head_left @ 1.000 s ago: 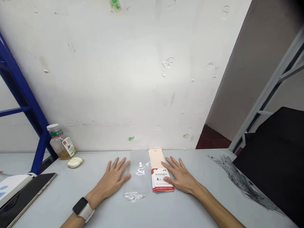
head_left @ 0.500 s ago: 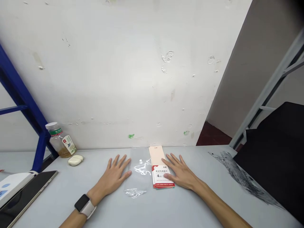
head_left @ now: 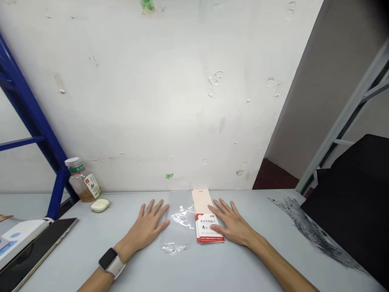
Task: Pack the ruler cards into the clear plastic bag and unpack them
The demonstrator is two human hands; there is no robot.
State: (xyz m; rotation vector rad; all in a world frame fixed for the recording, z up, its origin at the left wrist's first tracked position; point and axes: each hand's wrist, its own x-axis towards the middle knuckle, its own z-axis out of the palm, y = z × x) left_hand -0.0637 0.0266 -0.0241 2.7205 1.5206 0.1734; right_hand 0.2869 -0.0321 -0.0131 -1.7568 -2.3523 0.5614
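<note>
Flat on the grey table, my left hand (head_left: pixel 146 225) has its fingers spread, with the thumb and index tips at the left edge of a clear plastic pouch (head_left: pixel 178 221). That pouch lies flat and shows a small white snap button. To its right is a stack of cards (head_left: pixel 201 200), cream at the top with a red and white label bearing Chinese print and a "4". My right hand (head_left: pixel 232 223) rests open, palm down, its thumb and index finger over the right edge of the cards. What lies beneath the top card is mostly hidden.
At the left stand a clear jar (head_left: pixel 82 180) of brownish contents, a cream oval case (head_left: pixel 100 205), a dark tablet or phone (head_left: pixel 39 247) and a white box (head_left: pixel 22 239). A white wall (head_left: pixel 170 101) rises behind the table. Black fabric (head_left: pixel 349 211) is at the right.
The view has shifted slightly, so everything appears a little further right and lower. My hands, the pouch and the cards keep their places relative to each other.
</note>
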